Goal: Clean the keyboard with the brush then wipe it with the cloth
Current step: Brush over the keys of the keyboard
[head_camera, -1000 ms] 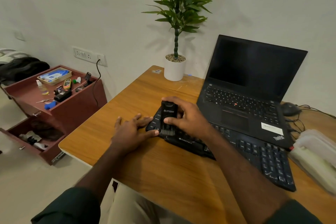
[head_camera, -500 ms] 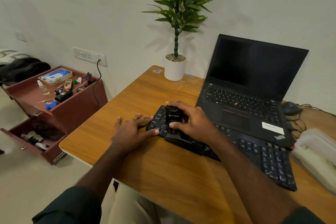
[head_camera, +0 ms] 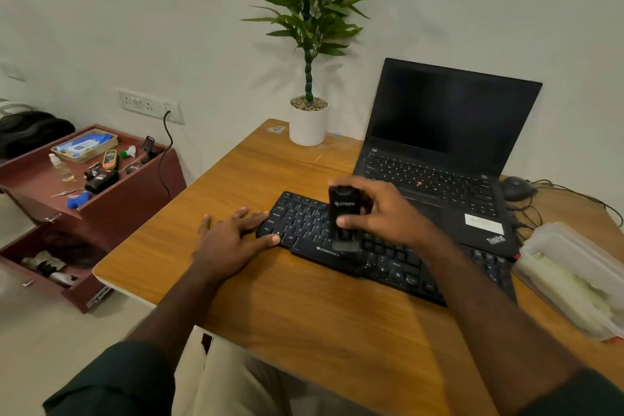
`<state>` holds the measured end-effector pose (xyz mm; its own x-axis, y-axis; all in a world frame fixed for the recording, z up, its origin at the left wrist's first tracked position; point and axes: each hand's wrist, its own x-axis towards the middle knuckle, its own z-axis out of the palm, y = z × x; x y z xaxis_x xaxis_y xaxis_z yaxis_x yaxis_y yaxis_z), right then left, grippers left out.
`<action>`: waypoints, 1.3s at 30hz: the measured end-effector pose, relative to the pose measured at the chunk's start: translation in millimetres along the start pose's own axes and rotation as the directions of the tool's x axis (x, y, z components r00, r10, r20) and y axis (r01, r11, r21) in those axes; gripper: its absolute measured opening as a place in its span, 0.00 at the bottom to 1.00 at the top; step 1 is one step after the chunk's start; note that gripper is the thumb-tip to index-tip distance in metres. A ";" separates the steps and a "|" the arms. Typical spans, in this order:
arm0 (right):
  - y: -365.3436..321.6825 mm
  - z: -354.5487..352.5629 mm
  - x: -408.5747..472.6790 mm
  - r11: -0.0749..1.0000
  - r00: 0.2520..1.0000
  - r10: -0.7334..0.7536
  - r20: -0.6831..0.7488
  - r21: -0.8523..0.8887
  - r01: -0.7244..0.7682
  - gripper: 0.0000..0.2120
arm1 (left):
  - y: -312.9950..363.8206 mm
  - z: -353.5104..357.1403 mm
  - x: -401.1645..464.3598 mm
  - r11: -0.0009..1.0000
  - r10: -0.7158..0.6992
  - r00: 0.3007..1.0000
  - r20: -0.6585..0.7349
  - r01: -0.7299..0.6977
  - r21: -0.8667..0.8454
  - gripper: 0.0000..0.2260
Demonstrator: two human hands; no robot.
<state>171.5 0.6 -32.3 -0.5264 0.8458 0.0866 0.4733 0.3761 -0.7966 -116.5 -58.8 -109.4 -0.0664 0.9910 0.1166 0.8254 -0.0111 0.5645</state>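
Keyboard (head_camera: pixel 381 253): black, pale key legends, white "ZEBRONICS" lettering on the near edge. Brush (head_camera: pixel 344 213): black body, small white logo, dark bristles. Tabletop (head_camera: pixel 304 314): orange-brown wood grain, pale edge. Laptop (head_camera: pixel 439 152): black, dark screen, red dot among the keys, white sticker on the palm rest. Plant pot (head_camera: pixel 308 127): white, speckled gravel on top; leaves green. Side cabinet (head_camera: pixel 135 192): dark red-brown. Container (head_camera: pixel 574 280) at right: translucent white, pale green contents. Wall: off-white. Sleeves: dark green.
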 end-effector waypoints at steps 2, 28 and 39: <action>-4.4 18.5 7.4 0.999 0.989 -0.032 -0.143 0.012 0.034 0.31 | -0.9 0.3 0.6 1.000 0.003 1.000 0.006 -0.003 -0.002 0.31; -2.9 51.7 12.8 0.995 0.994 -0.096 -0.057 -0.028 0.095 0.31 | -18.9 10.4 8.9 0.999 0.025 1.000 0.017 -0.026 0.041 0.39; 10.0 -12.5 -14.9 0.993 0.994 0.042 0.099 -0.113 -0.031 0.30 | -21.3 12.6 8.6 0.999 0.026 1.000 -0.010 -0.025 0.031 0.38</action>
<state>192.9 -3.6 -34.1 -0.5736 0.8191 -0.0067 0.5659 0.3903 -0.7262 -127.6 -48.4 -130.7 -0.0510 0.9889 0.1395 0.8437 -0.0320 0.5358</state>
